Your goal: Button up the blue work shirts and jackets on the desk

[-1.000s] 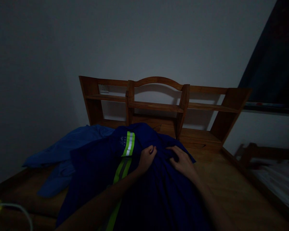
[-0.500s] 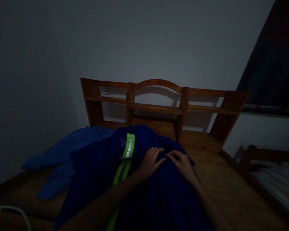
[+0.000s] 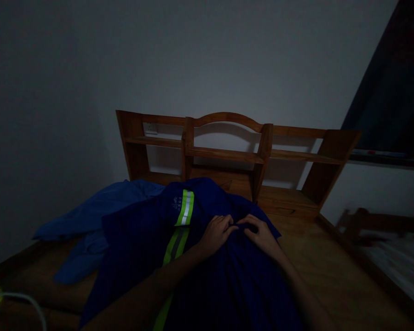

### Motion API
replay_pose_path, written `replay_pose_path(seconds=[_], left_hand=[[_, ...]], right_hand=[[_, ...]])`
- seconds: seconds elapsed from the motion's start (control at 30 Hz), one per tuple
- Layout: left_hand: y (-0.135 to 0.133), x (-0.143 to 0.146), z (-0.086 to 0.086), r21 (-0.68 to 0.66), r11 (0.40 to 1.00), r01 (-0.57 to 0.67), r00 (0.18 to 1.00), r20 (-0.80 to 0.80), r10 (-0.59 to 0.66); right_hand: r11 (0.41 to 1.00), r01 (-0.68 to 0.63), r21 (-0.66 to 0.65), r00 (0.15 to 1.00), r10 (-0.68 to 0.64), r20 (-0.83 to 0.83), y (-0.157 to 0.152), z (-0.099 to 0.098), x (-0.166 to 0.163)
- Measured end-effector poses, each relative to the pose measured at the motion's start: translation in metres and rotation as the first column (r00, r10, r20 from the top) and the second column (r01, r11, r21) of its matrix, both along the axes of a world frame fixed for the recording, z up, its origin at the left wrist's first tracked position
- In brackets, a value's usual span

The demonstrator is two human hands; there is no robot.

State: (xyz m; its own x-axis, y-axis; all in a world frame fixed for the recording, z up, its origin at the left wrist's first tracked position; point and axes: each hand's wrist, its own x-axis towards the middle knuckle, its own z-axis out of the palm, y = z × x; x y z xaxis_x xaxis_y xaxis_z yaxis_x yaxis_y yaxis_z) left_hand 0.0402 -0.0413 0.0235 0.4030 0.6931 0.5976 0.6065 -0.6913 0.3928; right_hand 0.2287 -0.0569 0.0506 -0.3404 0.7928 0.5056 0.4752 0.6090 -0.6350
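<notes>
A dark blue work jacket (image 3: 138, 248) with a lime and silver reflective strip (image 3: 186, 207) lies spread out in front of me. My left hand (image 3: 216, 233) grips the jacket's fabric near its upper middle, thumb and fingers pinched together. Close to it on the right, my right hand (image 3: 260, 235) is bent over the same spot, its index fingertip on the cloth and its thumb curled below. The fabric is gathered between the fingertips of both hands. Any small fastener there is too dark to make out.
A lighter blue garment (image 3: 103, 207) lies partly beneath the jacket on the left. Behind stands a wooden headboard shelf (image 3: 224, 156) against the wall. A pale cord (image 3: 24, 296) curves at the lower left. Wooden boards (image 3: 317, 257) extend to the right, with another bed (image 3: 382, 220) beyond.
My left fingers have curled in more tightly. My right thumb has moved down, away from its index fingertip. The jacket lies almost as before.
</notes>
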Motion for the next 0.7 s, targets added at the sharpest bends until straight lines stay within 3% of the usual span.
replay_pose_path(seconds=[0.2, 0.7], left_hand=[[0.0011, 0.0011, 0.0, 0.035, 0.999, -0.019, 0.999, -0.03, 0.02], [-0.0014, -0.0016, 0.0014, 0.073, 0.997, 0.037, 0.999, -0.018, -0.036]], right_hand=[[0.998, 0.044, 0.047, 0.999, -0.045, 0.015, -0.0001, -0.0015, -0.003], [0.994, 0.113, -0.003, 0.993, -0.113, 0.033, -0.001, -0.0009, -0.003]])
